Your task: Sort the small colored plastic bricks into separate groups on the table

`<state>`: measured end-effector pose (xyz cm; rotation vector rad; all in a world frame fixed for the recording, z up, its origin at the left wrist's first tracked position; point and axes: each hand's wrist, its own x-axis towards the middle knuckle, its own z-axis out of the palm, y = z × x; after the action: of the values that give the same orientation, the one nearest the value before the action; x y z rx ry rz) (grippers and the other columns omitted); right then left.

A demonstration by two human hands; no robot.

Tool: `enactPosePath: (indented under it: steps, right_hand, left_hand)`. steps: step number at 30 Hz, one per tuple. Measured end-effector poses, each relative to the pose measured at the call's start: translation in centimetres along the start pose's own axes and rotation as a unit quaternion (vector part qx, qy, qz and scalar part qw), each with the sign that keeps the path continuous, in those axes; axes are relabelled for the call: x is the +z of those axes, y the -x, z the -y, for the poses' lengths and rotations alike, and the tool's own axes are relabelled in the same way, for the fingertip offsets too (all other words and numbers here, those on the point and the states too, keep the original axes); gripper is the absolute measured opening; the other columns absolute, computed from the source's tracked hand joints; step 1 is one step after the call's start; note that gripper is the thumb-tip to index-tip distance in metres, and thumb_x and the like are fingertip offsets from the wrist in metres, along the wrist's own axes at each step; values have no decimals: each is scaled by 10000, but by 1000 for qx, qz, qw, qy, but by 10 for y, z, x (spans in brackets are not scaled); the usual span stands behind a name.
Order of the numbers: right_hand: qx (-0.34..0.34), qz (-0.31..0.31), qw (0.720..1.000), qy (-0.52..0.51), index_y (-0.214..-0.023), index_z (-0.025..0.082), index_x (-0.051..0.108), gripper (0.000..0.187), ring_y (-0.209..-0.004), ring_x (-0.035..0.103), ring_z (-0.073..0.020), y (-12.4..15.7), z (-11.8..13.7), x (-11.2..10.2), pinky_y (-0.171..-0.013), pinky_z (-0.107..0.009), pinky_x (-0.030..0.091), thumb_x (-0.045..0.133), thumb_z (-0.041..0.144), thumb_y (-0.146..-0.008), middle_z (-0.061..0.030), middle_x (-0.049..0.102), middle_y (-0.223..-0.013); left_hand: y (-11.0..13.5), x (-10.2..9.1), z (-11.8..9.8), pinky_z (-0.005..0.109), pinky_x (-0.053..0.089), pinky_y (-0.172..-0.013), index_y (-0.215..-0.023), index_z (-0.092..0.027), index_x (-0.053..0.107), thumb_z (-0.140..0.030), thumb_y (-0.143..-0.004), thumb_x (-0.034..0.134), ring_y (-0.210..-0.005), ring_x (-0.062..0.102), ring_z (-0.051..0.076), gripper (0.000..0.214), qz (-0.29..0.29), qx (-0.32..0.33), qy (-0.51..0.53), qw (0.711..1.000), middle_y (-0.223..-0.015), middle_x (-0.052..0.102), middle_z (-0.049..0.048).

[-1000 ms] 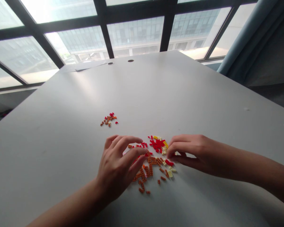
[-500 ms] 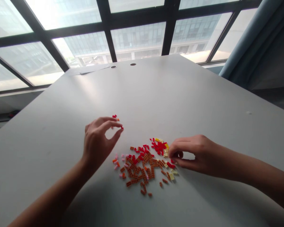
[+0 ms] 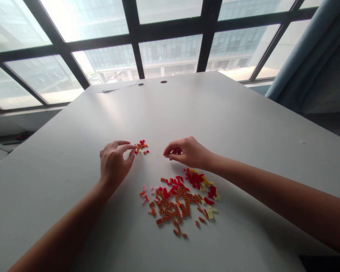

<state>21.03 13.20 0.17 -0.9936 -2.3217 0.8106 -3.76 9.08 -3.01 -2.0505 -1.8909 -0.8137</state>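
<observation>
The fingers (image 3: pixel 128 147) of the left hand (image 3: pixel 113 162) are spreading slightly. The forefinger is stretching forward and the thumb is sitting just under it, with a narrow gap between the two tips and nothing showing in that gap. Just beyond and to the right of the forefinger's tip, a small cluster of bricks (image 3: pixel 142 146), red and orange, is lying on the table (image 3: pixel 243 124), almost touching that tip.

Further right, past the cluster, the fingers (image 3: pixel 171 150) of the right hand (image 3: pixel 188 152) are curling in. Thumb and forefinger are pressing tip to tip and pointing toward the small cluster. Whether a brick is sitting between them is too small to tell. These fingertips are hovering near the cluster but apart from it.

Below both sets of fingertips, nearer the person and under the right wrist, a large scatter of bricks (image 3: pixel 181 200) is lying spread out. It is orange in the middle, red and yellow toward the right forearm, and a few pink ones are on its left edge.
</observation>
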Motion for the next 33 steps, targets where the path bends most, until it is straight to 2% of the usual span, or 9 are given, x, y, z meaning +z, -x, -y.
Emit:
enactPosePath:
  steps: [5,8,11,15,19,22,24,28,33]
  right_hand:
    - [-6,-17,1000,14,-877,169,785,149,-777,712,-153,-50,2,31,-768,-263,534,690,87,-797,-46,780,-848]
    - [3,-25,1000,8,-934,153,786,168,-843,724,-182,-62,5,39,-817,-291,540,663,99,-834,-78,782,-909]
    - [16,-28,999,-10,-996,151,775,201,-831,737,-185,-61,4,35,-806,-298,564,628,111,-866,-82,782,-918]
    - [33,-28,998,-41,-1033,131,756,243,-762,748,-146,-43,-2,13,-769,-255,595,575,85,-878,-70,782,-914]
    - [48,-29,998,-42,-988,102,757,226,-742,752,-161,-5,-10,-24,-754,-261,609,584,90,-843,-82,781,-887]
    - [42,6,999,33,-950,169,769,208,-720,747,-160,29,-17,-51,-761,-262,595,621,132,-809,-21,781,-791]
    - [39,49,994,87,-953,193,770,217,-700,735,-149,49,-21,-63,-697,-235,575,626,147,-798,-3,776,-767]
    - [38,145,983,105,-947,195,769,212,-643,695,-122,78,-20,-71,-596,-201,520,602,197,-818,-12,765,-772]
    - [27,160,984,77,-880,194,757,191,-681,686,-125,86,-13,-64,-628,-204,504,577,238,-838,-24,758,-802]
  left_hand:
    - [-1,0,-3,421,438,-910,-869,-246,743,-270,-830,593,-972,636,270,157,20,-45,7,999,-1013,722,52]
    - [0,1,-2,409,439,-910,-887,-243,735,-276,-838,583,-962,634,264,163,22,-52,4,998,-990,720,51]
    - [0,-1,-3,431,422,-900,-906,-242,737,-283,-841,574,-972,615,291,181,22,-57,-11,998,-977,710,70]
    - [1,-3,-8,426,405,-843,-947,-236,731,-296,-854,553,-940,606,301,210,27,-51,-69,996,-955,707,86]
    - [2,-3,-12,408,385,-791,-939,-225,715,-299,-864,539,-908,621,295,204,37,-49,-88,994,-919,728,74]
    - [3,-3,-15,406,368,-777,-942,-231,706,-292,-870,538,-894,634,287,193,48,-46,-92,994,-913,732,61]
    - [4,-3,-16,405,363,-775,-954,-233,702,-278,-869,542,-901,641,284,187,58,-39,-91,993,-921,732,58]
    - [6,-6,-17,416,360,-786,-981,-226,699,-269,-884,522,-934,640,296,206,54,-26,-102,993,-957,729,78]
    - [7,-9,-19,441,383,-792,-1028,-212,697,-264,-887,502,-911,638,322,246,66,-28,-136,988,-966,708,105]
